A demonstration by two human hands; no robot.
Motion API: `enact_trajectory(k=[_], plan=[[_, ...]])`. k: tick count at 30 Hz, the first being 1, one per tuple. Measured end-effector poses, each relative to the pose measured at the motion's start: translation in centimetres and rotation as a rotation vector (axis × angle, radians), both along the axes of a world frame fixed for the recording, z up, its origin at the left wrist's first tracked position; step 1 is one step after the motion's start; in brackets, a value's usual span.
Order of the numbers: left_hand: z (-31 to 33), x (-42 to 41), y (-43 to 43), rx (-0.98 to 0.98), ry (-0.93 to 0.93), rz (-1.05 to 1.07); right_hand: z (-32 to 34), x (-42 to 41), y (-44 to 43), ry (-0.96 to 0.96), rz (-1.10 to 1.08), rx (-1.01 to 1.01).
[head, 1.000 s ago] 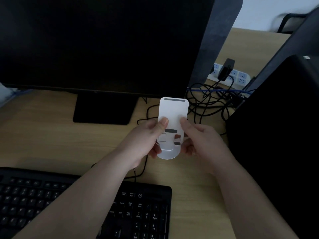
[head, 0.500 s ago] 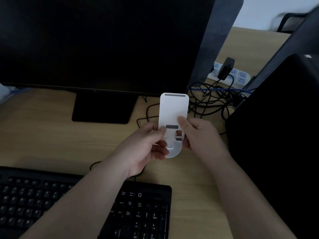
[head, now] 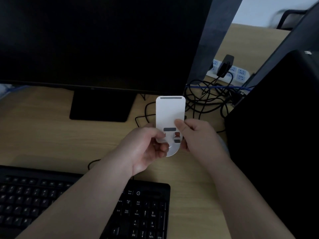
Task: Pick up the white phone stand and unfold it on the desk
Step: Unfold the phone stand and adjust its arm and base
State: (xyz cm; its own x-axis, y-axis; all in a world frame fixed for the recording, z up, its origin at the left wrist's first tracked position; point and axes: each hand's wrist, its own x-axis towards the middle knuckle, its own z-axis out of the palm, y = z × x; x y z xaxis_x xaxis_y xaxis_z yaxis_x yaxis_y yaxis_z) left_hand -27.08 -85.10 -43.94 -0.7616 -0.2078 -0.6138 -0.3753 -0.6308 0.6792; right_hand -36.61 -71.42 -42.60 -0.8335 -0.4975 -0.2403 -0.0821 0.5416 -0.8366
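Held above the tabletop (head: pixel 43 135) between both hands: white phone stand (head: pixel 170 112), long axis running 12 to 6 o'clock, still folded flat by the look of it. Left hand (head: pixel 146 147) pinching its lower edge from 9 o'clock, right hand (head: pixel 198 135) pinching from 3 o'clock, thumb pressed on the face. Both equally near; unfolding likely turns on prying the round lower end away from the upper plate.
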Motion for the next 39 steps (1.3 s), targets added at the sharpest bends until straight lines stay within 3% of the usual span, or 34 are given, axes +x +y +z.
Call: enact_trajectory(k=[4, 7, 13, 16, 20, 29, 35, 39], plan=[[0.0, 0.2, 0.2, -0.069, 0.012, -0.022, -0.4, -0.2, -0.3, -0.018, -0.035, -0.028], [-0.1, 1.0, -0.4, -0.23, 0.022, -0.103, -0.5, -0.4, -0.5, -0.025, -0.046, -0.061], [0.7, 1.2, -2.6, -0.978, 0.083, -0.196, -1.0, 0.4, -0.7, -0.054, -0.031, -0.136], [1.2, 0.4, -3.4, -1.202, 0.112, -0.184, -1.2, 1.1, -0.6, -0.041, -0.023, -0.177], [1.3, 0.2, -4.0, -1.159, 0.108, -0.204, -1.3, 2.0, -0.9, -0.042, -0.022, -0.179], [-0.1, 1.3, -1.6, -1.06, 0.129, -0.015, -0.1, 0.0, -0.5, -0.006, 0.106, -0.117], [1.3, 0.5, -4.1, -1.089, 0.115, -0.169, -1.9, 3.1, -1.4, 0.027, -0.075, -0.195], [0.8, 0.8, -4.0, -1.075, 0.115, -0.166, -2.0, 3.3, -1.3, 0.04, -0.065, -0.195]])
